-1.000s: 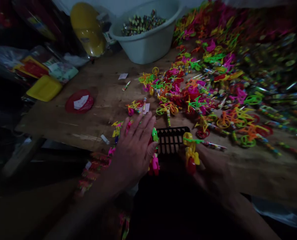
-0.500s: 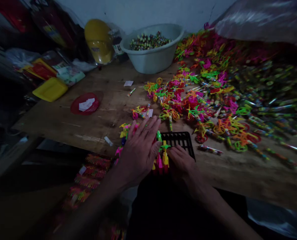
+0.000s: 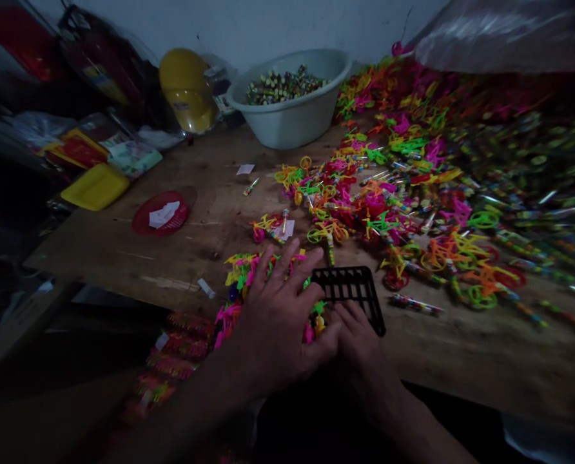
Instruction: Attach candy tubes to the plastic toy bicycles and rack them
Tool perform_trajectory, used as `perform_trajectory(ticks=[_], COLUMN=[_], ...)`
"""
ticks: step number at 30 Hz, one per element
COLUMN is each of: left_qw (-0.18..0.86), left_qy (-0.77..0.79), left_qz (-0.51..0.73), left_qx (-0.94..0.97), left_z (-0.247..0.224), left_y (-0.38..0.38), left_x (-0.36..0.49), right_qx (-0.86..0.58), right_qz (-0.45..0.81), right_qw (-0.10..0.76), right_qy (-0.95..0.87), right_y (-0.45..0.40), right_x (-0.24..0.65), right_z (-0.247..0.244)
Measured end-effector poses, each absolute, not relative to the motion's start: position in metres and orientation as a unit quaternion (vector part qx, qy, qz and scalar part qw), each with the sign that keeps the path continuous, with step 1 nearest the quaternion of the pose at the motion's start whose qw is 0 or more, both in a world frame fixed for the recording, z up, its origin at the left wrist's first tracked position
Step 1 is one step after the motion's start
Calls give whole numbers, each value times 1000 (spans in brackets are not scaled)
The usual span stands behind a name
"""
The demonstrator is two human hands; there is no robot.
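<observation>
My left hand [image 3: 285, 316] lies palm down over a black slotted rack [image 3: 372, 303], its fingers spread across small pink, green and yellow plastic pieces [image 3: 242, 267] standing in rows. The thumb reaches toward my right hand. At the rack's near side, my right hand [image 3: 358, 332] has its fingers bent together beside the pieces; whatever its fingertips may hold is hidden. The rack's right part shows bare slots. Just behind the rack lies a tube with an orange and green plastic top [image 3: 329, 235].
A grey basin [image 3: 292, 119] of small tubes stands at the back. Heaped colourful plastic pieces [image 3: 374, 206] and tubes cover the table's right side. On the left are a red dish [image 3: 147, 222], a yellow tray [image 3: 94, 187] and a yellow helmet [image 3: 185, 87].
My left hand has shifted slightly down, with its fingers more spread and its thumb closer to my right hand. The right hand has moved slightly down. The view has shifted a little.
</observation>
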State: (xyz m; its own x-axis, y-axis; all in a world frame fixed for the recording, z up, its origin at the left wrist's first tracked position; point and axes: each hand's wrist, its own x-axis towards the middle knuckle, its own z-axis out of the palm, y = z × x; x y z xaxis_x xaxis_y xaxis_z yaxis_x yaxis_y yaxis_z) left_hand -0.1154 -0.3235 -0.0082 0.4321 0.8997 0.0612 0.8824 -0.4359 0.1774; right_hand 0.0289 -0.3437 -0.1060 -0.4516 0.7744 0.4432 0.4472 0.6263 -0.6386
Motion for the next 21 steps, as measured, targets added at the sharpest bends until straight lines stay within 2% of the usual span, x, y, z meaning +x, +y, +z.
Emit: perform_trajectory(ticks=[6,11,13,16,19,21], left_qw=[49,51,58,68,63,58], left_qy=[524,531,529,514,530,548], left_qz=[59,48,48,57,79,99], left_qx=[848,845,845,853,842,828], left_z=[-10,-7,-5,-3,-3,-4], left_y=[-323,-326,-327,-326,-326,-326], left_x=[-115,-115,-115,-116,-116,-116], right_qx=[-358,-374,-446,-560,-605,-614], right_qz=[234,321,262,130,55,36], right_qw=[320,353,347,252,168,156], right_qy=[-845,-795,-782,-779,-776,-773], right_y=[-339,-320,-302,-272,-250,-243], right_x=[35,57,57,43,24,20], right_z=[-101,-80,-72,-69,-75,-79])
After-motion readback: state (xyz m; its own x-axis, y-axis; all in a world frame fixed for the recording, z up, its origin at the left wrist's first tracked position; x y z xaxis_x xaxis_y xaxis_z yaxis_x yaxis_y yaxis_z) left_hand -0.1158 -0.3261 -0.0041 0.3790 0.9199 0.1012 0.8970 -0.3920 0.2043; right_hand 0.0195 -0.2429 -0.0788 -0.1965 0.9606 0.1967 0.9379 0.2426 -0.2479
